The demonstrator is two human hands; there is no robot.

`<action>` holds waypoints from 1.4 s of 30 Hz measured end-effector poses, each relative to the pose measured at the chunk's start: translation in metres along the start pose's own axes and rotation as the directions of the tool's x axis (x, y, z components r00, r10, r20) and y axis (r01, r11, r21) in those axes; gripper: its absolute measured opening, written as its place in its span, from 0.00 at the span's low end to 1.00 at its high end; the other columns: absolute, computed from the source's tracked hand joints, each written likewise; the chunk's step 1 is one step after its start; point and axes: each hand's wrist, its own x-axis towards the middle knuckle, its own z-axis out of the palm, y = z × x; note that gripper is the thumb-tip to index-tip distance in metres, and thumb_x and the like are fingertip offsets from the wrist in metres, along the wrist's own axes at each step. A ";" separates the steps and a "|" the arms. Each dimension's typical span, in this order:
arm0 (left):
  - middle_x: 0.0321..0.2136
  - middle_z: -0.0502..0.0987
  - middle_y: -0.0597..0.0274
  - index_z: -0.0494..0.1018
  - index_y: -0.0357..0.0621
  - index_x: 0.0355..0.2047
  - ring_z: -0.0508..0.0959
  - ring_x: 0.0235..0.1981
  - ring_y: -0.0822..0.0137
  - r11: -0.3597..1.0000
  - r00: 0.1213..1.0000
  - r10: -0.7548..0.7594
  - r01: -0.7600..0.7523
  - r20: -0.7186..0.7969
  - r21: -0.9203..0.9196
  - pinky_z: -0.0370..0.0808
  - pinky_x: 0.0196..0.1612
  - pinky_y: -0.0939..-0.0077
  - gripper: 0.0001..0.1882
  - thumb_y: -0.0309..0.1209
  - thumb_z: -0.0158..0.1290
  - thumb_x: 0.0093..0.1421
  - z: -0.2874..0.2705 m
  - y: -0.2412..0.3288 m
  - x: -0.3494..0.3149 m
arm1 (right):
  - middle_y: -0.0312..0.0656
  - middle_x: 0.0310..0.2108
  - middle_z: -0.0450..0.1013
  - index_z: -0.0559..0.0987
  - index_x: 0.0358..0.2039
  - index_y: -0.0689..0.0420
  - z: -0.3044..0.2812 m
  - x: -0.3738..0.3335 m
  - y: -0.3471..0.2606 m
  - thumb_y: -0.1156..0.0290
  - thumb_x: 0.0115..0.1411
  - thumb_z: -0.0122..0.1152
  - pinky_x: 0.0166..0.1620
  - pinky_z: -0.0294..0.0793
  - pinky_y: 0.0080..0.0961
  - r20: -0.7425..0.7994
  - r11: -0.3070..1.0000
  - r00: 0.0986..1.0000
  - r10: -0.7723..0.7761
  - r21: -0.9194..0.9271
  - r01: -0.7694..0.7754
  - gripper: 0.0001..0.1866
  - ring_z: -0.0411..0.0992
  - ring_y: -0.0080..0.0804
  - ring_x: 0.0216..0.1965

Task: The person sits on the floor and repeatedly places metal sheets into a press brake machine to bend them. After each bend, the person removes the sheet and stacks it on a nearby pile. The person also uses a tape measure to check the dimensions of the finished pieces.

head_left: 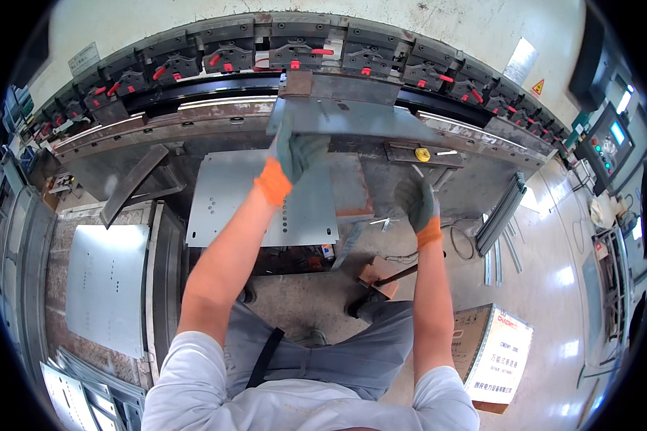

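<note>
My left hand, in a grey-green glove with an orange cuff, is at the near edge of a bent metal sheet in the press brake. Its thumb points up over the sheet's left end and its slightly blurred fingers stretch rightward, apart from the thumb. Lower and to the right, my right hand, gloved alike, hangs in the air with thumb and fingers apart and nothing visible in it. Below my left hand lies a flat sheet with punched holes. The bent sheet's right end looks smeared.
Red-levered clamps line the press brake. A yellow tape measure sits on its ledge. Another punched sheet lies on the left stand. Metal strips lean at right, near a control panel. A cardboard box stands lower right.
</note>
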 end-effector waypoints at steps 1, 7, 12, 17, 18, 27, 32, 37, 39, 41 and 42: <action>0.49 0.77 0.45 0.67 0.37 0.57 0.79 0.48 0.52 0.999 0.996 0.023 -0.021 0.086 -0.025 0.76 0.54 0.56 0.36 0.55 0.55 0.61 0.016 0.017 0.003 | 0.48 0.44 0.77 0.73 0.55 0.59 -0.007 -0.016 0.007 0.53 0.68 0.53 0.47 0.78 0.39 0.010 1.000 1.000 0.027 0.012 -0.027 0.24 0.77 0.42 0.45; 0.58 0.65 0.35 0.58 0.29 0.61 0.71 0.58 0.42 0.982 0.970 0.187 -0.182 0.157 -0.045 0.71 0.60 0.50 0.46 0.57 0.57 0.59 0.042 0.089 0.067 | 0.49 0.50 0.75 0.67 0.61 0.57 -0.056 -0.128 0.094 0.48 0.69 0.48 0.50 0.77 0.38 0.006 0.961 0.966 0.260 0.091 -0.259 0.30 0.77 0.41 0.46; 0.61 0.62 0.32 0.51 0.23 0.64 0.67 0.62 0.42 0.986 0.965 0.152 -0.163 0.215 0.035 0.68 0.63 0.51 0.55 0.67 0.46 0.59 0.052 0.092 0.058 | 0.49 0.47 0.76 0.73 0.54 0.54 -0.103 -0.234 0.182 0.53 0.68 0.53 0.47 0.76 0.45 -0.205 0.797 0.787 0.582 0.334 -0.502 0.21 0.75 0.47 0.46; 0.60 0.65 0.32 0.57 0.24 0.62 0.70 0.60 0.43 0.985 0.997 0.080 -0.079 0.003 -0.151 0.70 0.61 0.54 0.61 0.76 0.44 0.52 0.041 0.092 0.054 | 0.51 0.45 0.77 0.76 0.50 0.52 -0.144 -0.238 0.216 0.55 0.65 0.58 0.47 0.77 0.47 -0.102 0.791 0.807 0.582 0.303 -0.532 0.18 0.76 0.51 0.44; 0.60 0.65 0.32 0.58 0.24 0.61 0.71 0.59 0.43 0.985 0.994 0.095 -0.102 -0.054 -0.142 0.71 0.61 0.54 0.63 0.77 0.44 0.50 0.027 0.102 0.059 | 0.51 0.45 0.77 0.76 0.49 0.52 -0.138 -0.234 0.217 0.56 0.64 0.59 0.47 0.77 0.47 -0.126 0.787 0.797 0.591 0.309 -0.535 0.18 0.76 0.51 0.43; 0.53 0.72 0.34 0.66 0.32 0.57 0.76 0.50 0.41 0.990 0.990 -0.140 0.140 -0.005 -0.020 0.77 0.53 0.51 0.39 0.57 0.47 0.59 0.009 0.125 0.106 | 0.49 0.33 0.79 0.79 0.43 0.55 -0.130 -0.231 0.219 0.62 0.63 0.61 0.33 0.81 0.41 -0.398 0.823 0.735 0.549 0.102 -0.559 0.12 0.79 0.47 0.30; 0.50 0.74 0.32 0.68 0.32 0.55 0.77 0.49 0.41 0.995 0.994 -0.094 0.096 -0.057 0.036 0.77 0.54 0.51 0.35 0.52 0.44 0.61 0.012 0.121 0.101 | 0.48 0.31 0.80 0.80 0.44 0.57 -0.125 -0.232 0.214 0.65 0.63 0.61 0.30 0.81 0.38 -0.421 0.818 0.744 0.519 -0.006 -0.575 0.12 0.80 0.43 0.27; 0.49 0.75 0.32 0.69 0.32 0.53 0.79 0.47 0.43 0.994 0.990 -0.061 0.073 -0.126 0.086 0.77 0.53 0.51 0.34 0.52 0.46 0.60 0.017 0.122 0.094 | 0.48 0.30 0.80 0.80 0.44 0.57 -0.118 -0.233 0.213 0.65 0.63 0.62 0.29 0.80 0.37 -0.448 0.815 0.745 0.494 -0.059 -0.576 0.13 0.80 0.43 0.26; 0.49 0.76 0.33 0.70 0.32 0.53 0.80 0.47 0.43 0.993 0.992 -0.071 0.080 -0.106 0.083 0.77 0.53 0.51 0.34 0.52 0.46 0.60 0.015 0.126 0.092 | 0.48 0.30 0.80 0.80 0.44 0.56 -0.119 -0.233 0.215 0.64 0.63 0.62 0.29 0.80 0.38 -0.423 0.815 0.744 0.517 -0.023 -0.579 0.12 0.79 0.44 0.26; 0.48 0.76 0.33 0.70 0.32 0.52 0.80 0.47 0.43 0.993 0.992 -0.083 0.090 -0.092 0.073 0.77 0.53 0.51 0.33 0.51 0.47 0.60 0.015 0.124 0.093 | 0.48 0.31 0.80 0.80 0.44 0.55 -0.134 -0.232 0.224 0.64 0.63 0.61 0.28 0.79 0.39 -0.384 0.811 0.740 0.553 0.044 -0.583 0.12 0.79 0.46 0.26; 0.48 0.76 0.34 0.70 0.32 0.52 0.80 0.47 0.43 0.993 0.992 -0.089 0.095 -0.088 0.068 0.77 0.53 0.51 0.33 0.51 0.47 0.60 0.017 0.122 0.094 | 0.48 0.31 0.80 0.80 0.44 0.55 -0.142 -0.233 0.227 0.64 0.63 0.61 0.29 0.79 0.40 -0.360 0.806 0.738 0.571 0.072 -0.588 0.12 0.79 0.46 0.26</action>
